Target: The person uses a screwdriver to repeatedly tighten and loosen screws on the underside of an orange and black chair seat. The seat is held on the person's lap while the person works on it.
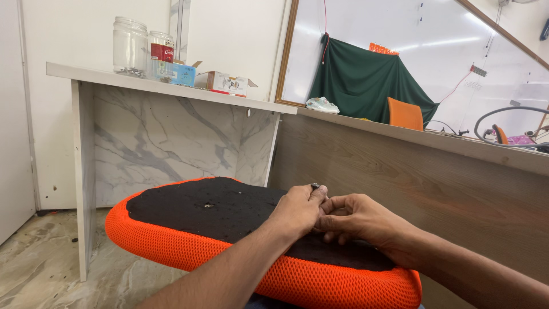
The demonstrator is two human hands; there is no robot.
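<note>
An upturned chair seat with an orange mesh rim and a black underside lies flat in front of me. A small screw hole shows near its middle. My left hand rests on the black underside and pinches a small dark screw between thumb and forefinger. My right hand sits just beside it, fingers curled and touching the left hand; I cannot tell whether it holds anything.
A white marble-patterned desk stands behind, carrying two clear jars and small cardboard boxes. A wooden partition runs along the right, with a mirror above it. The floor is grey stone.
</note>
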